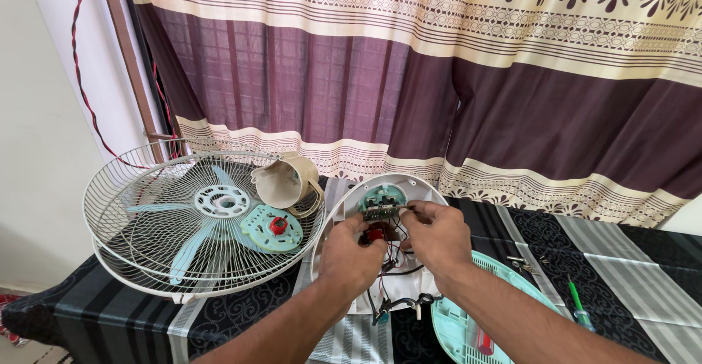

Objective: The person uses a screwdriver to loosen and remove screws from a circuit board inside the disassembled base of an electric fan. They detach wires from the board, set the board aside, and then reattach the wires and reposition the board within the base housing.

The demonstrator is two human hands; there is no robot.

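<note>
The curtain (439, 79) hangs behind a bench (629, 254) draped in a black, grey and white cloth. On its left lies the fan guard (146, 210), a wide wire cage with pale blue blades (183, 254) seen through the mesh. A beige motor cover (289, 181) and a small green disc with a red knob (272, 228) rest on the wires. In the middle stands the white base shell (409, 291), tipped up and open toward the camera, with a green switch board (382, 202) near its top and thin wires (391, 258) trailing down to a black cord (398, 305). A green grille plate (468, 320) lies just right of it, partly under the right forearm. Further right are a green screwdriver (578, 302) and a few loose screws (521, 263).

The left hand (351, 254) holds the shell's middle, fingers curled in over a small red part (374, 234). The right hand (437, 236) reaches to the board's right edge, fingers narrow and pinching there; whether they grip the board itself or a wire, I cannot tell.

To do this well, I judge the left hand should keep the shell steady while the right works the board gently, pulling by its edge and not by the wires, since the thin leads look easy to tear. Keeping the screws together and within reach would save hunting for them
</note>
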